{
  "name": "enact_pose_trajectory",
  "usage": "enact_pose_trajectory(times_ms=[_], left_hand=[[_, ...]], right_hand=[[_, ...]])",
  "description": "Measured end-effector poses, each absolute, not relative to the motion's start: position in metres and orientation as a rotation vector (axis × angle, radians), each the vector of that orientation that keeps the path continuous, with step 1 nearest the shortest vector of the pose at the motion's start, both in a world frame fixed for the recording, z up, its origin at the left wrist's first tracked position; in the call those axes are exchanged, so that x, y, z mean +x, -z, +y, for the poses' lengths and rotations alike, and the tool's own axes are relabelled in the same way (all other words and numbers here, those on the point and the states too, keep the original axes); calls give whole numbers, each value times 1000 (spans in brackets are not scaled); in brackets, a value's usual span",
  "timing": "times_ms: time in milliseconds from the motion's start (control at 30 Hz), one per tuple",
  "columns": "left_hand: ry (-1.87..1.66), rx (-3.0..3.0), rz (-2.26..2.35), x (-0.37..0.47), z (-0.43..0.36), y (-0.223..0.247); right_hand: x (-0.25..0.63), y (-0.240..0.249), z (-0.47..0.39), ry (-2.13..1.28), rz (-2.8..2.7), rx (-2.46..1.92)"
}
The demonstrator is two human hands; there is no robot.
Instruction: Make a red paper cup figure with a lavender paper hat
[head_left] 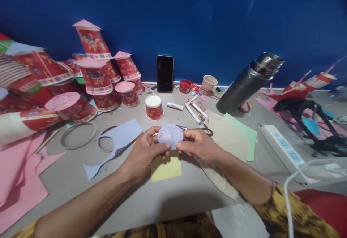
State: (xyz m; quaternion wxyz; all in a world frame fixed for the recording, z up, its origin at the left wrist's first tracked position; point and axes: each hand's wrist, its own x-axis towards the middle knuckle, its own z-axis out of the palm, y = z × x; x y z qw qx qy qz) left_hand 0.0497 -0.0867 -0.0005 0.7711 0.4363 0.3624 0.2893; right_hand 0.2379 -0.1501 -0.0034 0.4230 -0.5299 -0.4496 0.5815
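Between both hands I hold a round pale-lilac paper disc (170, 137) with pink and dark pen marks on it. My left hand (148, 146) pinches its left and lower edge, thumb in front. My right hand (197, 144) grips the right edge in the same way. Below the disc a yellow paper square (166, 167) lies on the grey table, partly covered by my fingers. Just beyond stands a small red paper cup (154, 108), upside down with its white base up. Scissors (208, 131) lie behind my right hand, only partly visible. A cut lilac sheet (126, 137) is at left.
Red paper cups with pink paper tops (94, 75) are stacked at left. Pink paper (21, 173) and a tape ring (78, 135) lie nearer. A phone (165, 73) stands against the blue wall. At right are a dark flask (244, 86), a power strip (283, 147) and a white cable (288, 202).
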Motion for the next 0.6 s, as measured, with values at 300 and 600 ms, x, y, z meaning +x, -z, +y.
enact_pose_trajectory(times_ms=[300, 600], left_hand=[[-641, 922, 851, 49, -86, -4], [-611, 958, 833, 46, -82, 0]], right_hand=[[240, 10, -148, -1579, -935, -1188], [236, 16, -146, -1617, -799, -1179]])
